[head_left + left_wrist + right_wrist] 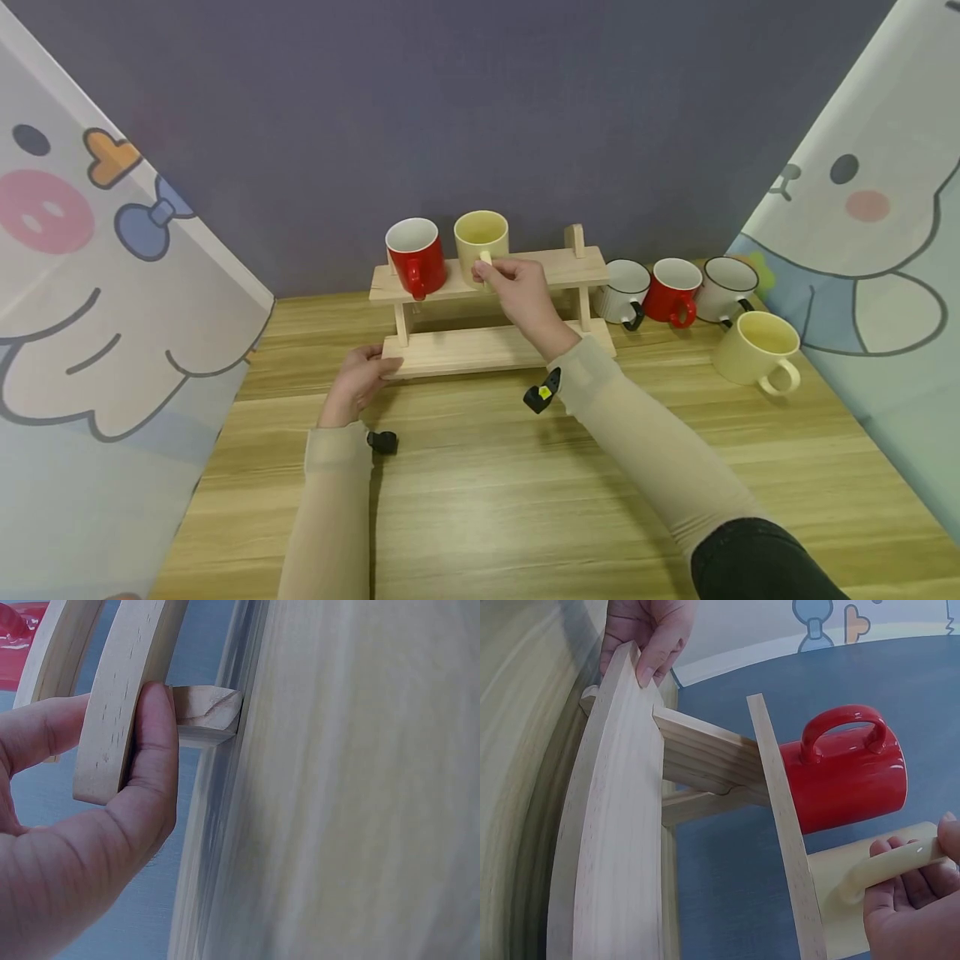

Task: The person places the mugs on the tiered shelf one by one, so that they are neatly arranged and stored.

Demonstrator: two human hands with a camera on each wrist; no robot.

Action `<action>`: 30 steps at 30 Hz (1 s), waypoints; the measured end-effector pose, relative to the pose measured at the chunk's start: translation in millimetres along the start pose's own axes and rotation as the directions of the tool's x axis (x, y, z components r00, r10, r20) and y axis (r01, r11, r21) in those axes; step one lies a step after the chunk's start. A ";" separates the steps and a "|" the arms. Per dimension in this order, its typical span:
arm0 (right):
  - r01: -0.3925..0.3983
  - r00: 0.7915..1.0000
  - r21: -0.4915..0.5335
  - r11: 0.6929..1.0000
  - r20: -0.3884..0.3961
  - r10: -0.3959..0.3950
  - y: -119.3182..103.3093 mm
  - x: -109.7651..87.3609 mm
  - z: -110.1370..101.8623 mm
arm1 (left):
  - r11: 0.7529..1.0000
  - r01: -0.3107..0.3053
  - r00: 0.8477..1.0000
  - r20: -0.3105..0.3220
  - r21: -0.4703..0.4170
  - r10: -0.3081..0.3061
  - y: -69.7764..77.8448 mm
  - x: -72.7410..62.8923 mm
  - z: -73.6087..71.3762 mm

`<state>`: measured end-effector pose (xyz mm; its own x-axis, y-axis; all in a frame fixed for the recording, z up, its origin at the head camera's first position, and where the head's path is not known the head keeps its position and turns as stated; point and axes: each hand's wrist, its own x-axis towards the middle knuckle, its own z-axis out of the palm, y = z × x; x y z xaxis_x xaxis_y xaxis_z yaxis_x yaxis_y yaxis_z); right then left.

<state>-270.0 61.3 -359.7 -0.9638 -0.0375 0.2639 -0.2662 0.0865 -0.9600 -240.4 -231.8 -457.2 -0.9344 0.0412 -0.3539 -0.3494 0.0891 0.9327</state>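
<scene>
A two-tier wooden rack (465, 352) stands against the dark back wall. My left hand (360, 379) grips the left end of its lower board, thumb on one face and fingers on the other, as the left wrist view shows. On the upper board a red mug (417, 258) with a white inside stands at the left. Beside it is a yellow mug (480, 229), upright on the same board. My right hand (522, 296) pinches the yellow mug's handle (892, 866) between thumb and fingers. The lower board (622, 825) bears no mug.
Right of the rack stand a white mug with black rim (624, 292), a red mug (673, 290) and another white mug (726, 288). A second yellow mug (756, 348) is nearer me. Cartoon-printed panels (877, 208) flank the wooden table (465, 500).
</scene>
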 end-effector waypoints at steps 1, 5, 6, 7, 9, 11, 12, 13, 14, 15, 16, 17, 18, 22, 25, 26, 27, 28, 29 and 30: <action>-0.005 1.000 -0.010 1.000 -0.004 0.005 -0.2 -0.7 -0.3 | 1.000 0.004 1.000 -0.002 0.001 -0.004 0.4 -0.3 0.0; -0.015 1.000 -0.028 0.999 -0.007 0.015 -0.7 -3.0 -2.6 | 1.000 0.009 1.000 0.007 -0.009 -0.009 1.9 -0.9 0.5; -0.017 1.000 -0.029 0.999 -0.008 0.017 -0.9 -3.6 -3.5 | 1.000 0.008 1.000 0.011 -0.012 -0.008 2.1 -0.9 0.5; -0.019 1.000 -0.028 0.999 -0.008 0.019 -0.9 -4.0 -4.4 | 1.000 0.007 1.000 0.014 -0.014 -0.007 2.1 -0.7 0.4; -0.022 1.000 -0.025 0.999 -0.008 0.022 -0.9 -4.9 -6.8 | 1.000 0.004 1.000 0.015 -0.012 -0.004 2.0 -0.1 0.4; -0.028 1.000 -0.018 0.999 -0.010 0.028 0.0 -6.0 -10.5 | 1.000 0.004 1.000 0.015 -0.013 -0.004 1.9 0.1 0.7; -0.032 0.999 -0.012 0.999 -0.012 0.031 0.3 -6.8 -13.0 | 1.000 0.004 1.000 0.015 -0.019 -0.004 1.9 0.5 1.1; -0.037 0.999 -0.007 0.999 -0.014 0.037 0.6 -7.9 -15.7 | 1.000 0.004 1.000 0.016 -0.025 -0.004 1.9 0.9 1.5; -0.039 0.999 -0.002 0.999 -0.016 0.039 1.1 -8.8 -18.6 | 0.999 0.004 1.000 0.016 -0.032 -0.003 1.8 1.4 2.0; -0.041 0.999 0.001 0.999 -0.017 0.041 1.6 -9.9 -21.9 | 0.999 0.003 1.000 0.017 -0.037 -0.002 1.8 1.6 2.3; -0.042 0.999 0.004 0.999 -0.017 0.043 2.3 -11.2 -25.4 | 0.999 0.003 1.000 0.018 -0.042 -0.002 1.8 1.9 2.6; -0.041 0.999 0.007 0.999 -0.017 0.041 2.8 -12.5 -28.7 | 0.999 0.002 1.000 0.015 -0.044 -0.001 1.8 2.2 2.9; -0.039 0.999 0.006 0.999 -0.018 0.039 3.4 -13.4 -32.0 | 0.999 0.001 1.000 0.014 -0.042 0.000 1.6 2.4 2.9; -0.029 0.999 -0.002 1.000 -0.024 0.029 5.1 -16.8 -43.9 | 0.999 -0.001 1.000 0.007 -0.032 0.001 1.2 2.4 2.9; -0.029 0.999 -0.004 1.000 -0.029 0.029 4.7 -19.1 -51.2 | 1.000 -0.001 1.000 0.006 -0.028 0.001 1.2 1.8 2.5; -0.030 0.999 -0.004 1.000 -0.031 0.030 4.4 -20.2 -53.6 | 1.000 0.000 1.000 0.004 -0.025 0.001 1.2 1.6 2.2; -0.033 0.999 -0.002 0.999 -0.031 0.033 4.1 -21.3 -55.8 | 1.000 0.000 1.000 0.001 -0.021 0.000 1.0 1.4 1.8; -0.033 0.999 0.000 0.999 -0.031 0.033 3.7 -22.5 -57.9 | 1.000 0.000 1.000 0.000 -0.018 0.000 0.6 1.4 1.5; -0.028 0.999 0.001 1.000 -0.032 0.028 3.4 -23.8 -60.1 | 1.000 -0.003 1.000 -0.001 -0.015 0.003 0.2 1.4 1.3; -0.027 0.999 0.002 1.000 -0.035 0.027 3.4 -25.1 -62.2 | 1.000 -0.003 1.000 0.000 -0.012 0.003 -0.1 1.4 1.1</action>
<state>-247.5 124.5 -363.8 -0.9706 -0.0006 0.2409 -0.2400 0.0858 -0.9670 -241.6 -230.7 -457.9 -0.9353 0.0417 -0.3515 -0.3478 0.0768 0.9344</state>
